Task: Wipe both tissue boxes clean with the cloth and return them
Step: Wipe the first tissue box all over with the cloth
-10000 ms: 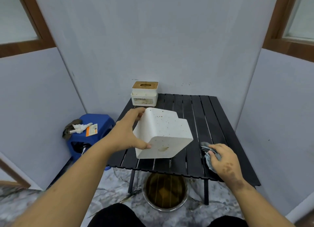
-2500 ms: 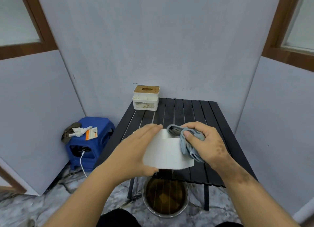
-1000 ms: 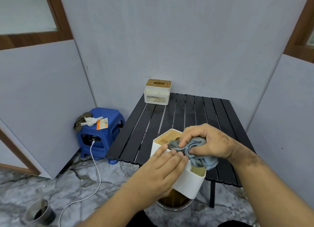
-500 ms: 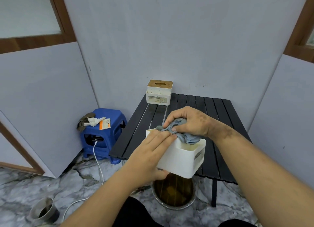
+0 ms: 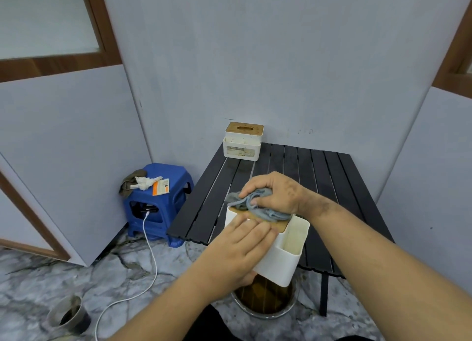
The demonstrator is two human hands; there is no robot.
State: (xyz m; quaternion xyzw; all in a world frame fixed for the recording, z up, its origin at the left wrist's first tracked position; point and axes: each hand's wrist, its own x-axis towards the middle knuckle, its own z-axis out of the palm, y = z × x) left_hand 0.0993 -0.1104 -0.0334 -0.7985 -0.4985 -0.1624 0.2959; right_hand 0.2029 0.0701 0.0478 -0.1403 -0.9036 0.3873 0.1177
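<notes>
My left hand (image 5: 238,251) grips a white tissue box (image 5: 283,259) in the air above the near edge of the black slatted table (image 5: 329,177). The box is tilted, its wooden top facing up and a side pocket showing on the right. My right hand (image 5: 274,195) is closed on a crumpled grey-blue cloth (image 5: 255,205) and presses it onto the wooden top. A second white tissue box (image 5: 242,142) with a wooden lid stands at the table's far left corner, with brown stains on its front.
A metal bowl of brown liquid (image 5: 265,301) sits on the floor under the table's near edge. A blue stool (image 5: 159,202) with rags and a packet stands to the left, with a white cable (image 5: 150,259) trailing across the marble floor. A small dirty cup (image 5: 67,315) is at lower left.
Ten seconds ago the box was held bottom-up and the cloth lay on the table. The box now has its wooden top up, and my right hand has rubbed the cloth across it.
</notes>
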